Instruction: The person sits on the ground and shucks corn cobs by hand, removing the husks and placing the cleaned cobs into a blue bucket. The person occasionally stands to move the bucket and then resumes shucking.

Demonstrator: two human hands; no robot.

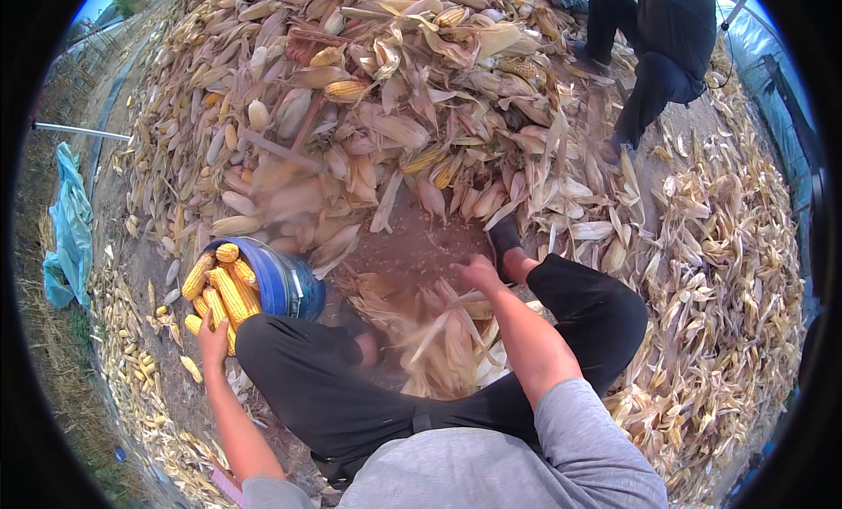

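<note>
At the mouth of a tipped blue plastic bucket (pixel 283 278), my left hand (pixel 214 344) has its fingers around the lower end of a husked yellow corn cob (pixel 216 305). Several more bare cobs (pixel 231 292) fill the bucket, which lies on its side beside my left knee. My right hand (pixel 479 272) hangs between my legs near my right shoe, slightly blurred. Its fingers are partly spread and no object shows in it. Below it, loose corn husks (pixel 454 344) are heaped between my legs, partly blurred.
A large pile of unhusked corn ears (pixel 395 127) rises in front. Stripped husks (pixel 710 298) cover the ground at right. Loose cobs (pixel 141 367) lie at left, near a turquoise plastic sheet (pixel 69 226). Another person (pixel 664 55) in dark clothes is at the upper right.
</note>
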